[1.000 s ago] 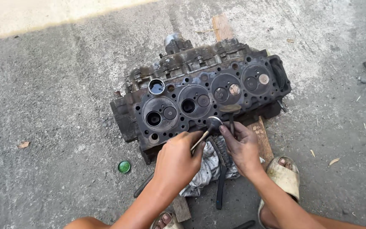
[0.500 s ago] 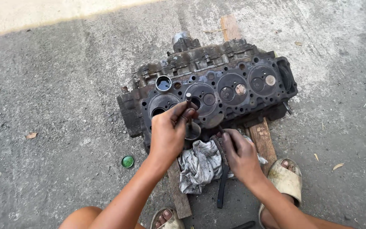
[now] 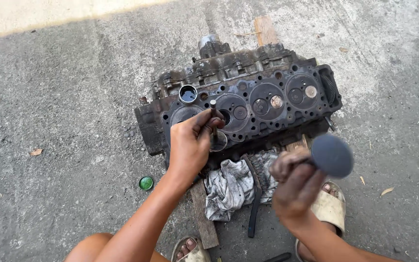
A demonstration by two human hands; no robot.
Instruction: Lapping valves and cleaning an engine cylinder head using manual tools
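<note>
Concrete ground (image 3: 64, 160) is carrying everything here, and a dirty engine head (image 3: 267, 104) is lying on it near the far edge, resting on wooden planks (image 3: 266, 30). Its flat face with round chambers is looking up at the camera.

The left hand (image 3: 190, 145) is hovering over the near left part of the engine head. Its fingers (image 3: 208, 120) are closing around the thin stem of a valve (image 3: 214, 127); the stem is standing almost upright, and the round disc of the valve is showing just below the fingers, near the front edge of the engine head.

The right hand (image 3: 294, 182) is staying in the air on the near right side, apart from the engine head. It is making a fist around a second valve (image 3: 332, 155), whose flat round grey disc is pointing up and to the right. This hand is a little blurred.

Between the two arms, a grey rag (image 3: 229, 187) is lying on the ground just before the engine head, with a dark tool (image 3: 255, 194) across it. A small green cap (image 3: 146, 183) is lying on the ground to the left of the left arm. Sandalled feet (image 3: 330, 208) are showing near the close edge.
</note>
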